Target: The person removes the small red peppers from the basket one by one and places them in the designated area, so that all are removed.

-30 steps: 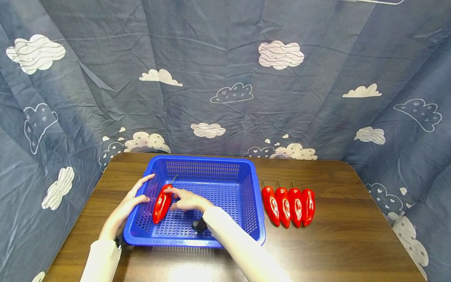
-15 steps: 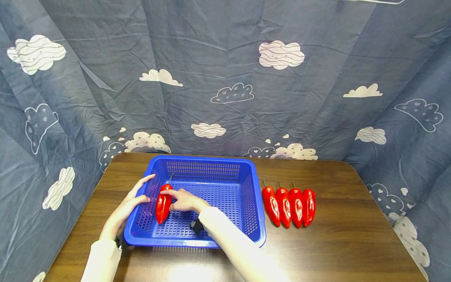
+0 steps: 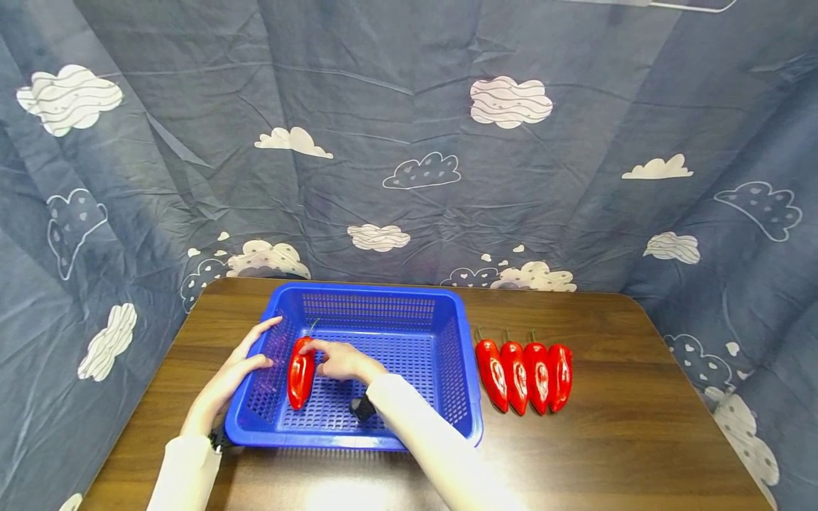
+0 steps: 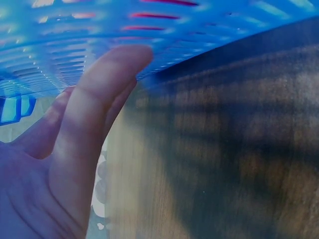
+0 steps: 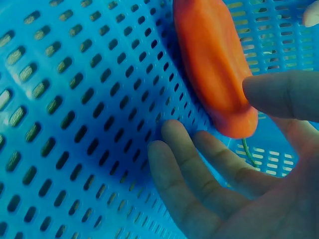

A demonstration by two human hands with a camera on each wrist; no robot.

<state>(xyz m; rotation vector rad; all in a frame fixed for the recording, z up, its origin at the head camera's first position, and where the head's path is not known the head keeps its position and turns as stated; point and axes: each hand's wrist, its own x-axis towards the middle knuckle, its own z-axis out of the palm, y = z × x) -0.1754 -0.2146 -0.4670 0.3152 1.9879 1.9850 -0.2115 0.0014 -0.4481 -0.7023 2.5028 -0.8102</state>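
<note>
A glossy red pepper (image 3: 302, 376) with a thin green stem lies in the left part of the blue plastic basket (image 3: 377, 440), stem toward the back. My right hand (image 3: 345, 362) reaches into the basket from the right, its index finger at the pepper's stem end. In the right wrist view, one fingertip touches the red pepper (image 5: 214, 64), while the other fingers of my right hand (image 5: 244, 194) are spread beside it over the perforated wall. My left hand (image 3: 233, 372), fingers extended, rests against the basket's left side. Its thumb (image 4: 92, 104) lies along the slotted wall in the left wrist view.
Several more red peppers (image 3: 515, 376) lie side by side on the wooden table (image 3: 639, 426), just right of the basket. A dark cloth with cloud prints (image 3: 422, 106) hangs behind the table and at its sides.
The pepper in the basket has shifted slightly right and stands straighter, front to back. My right hand moved a little left, then back right. My left hand has stayed at the basket's side.
</note>
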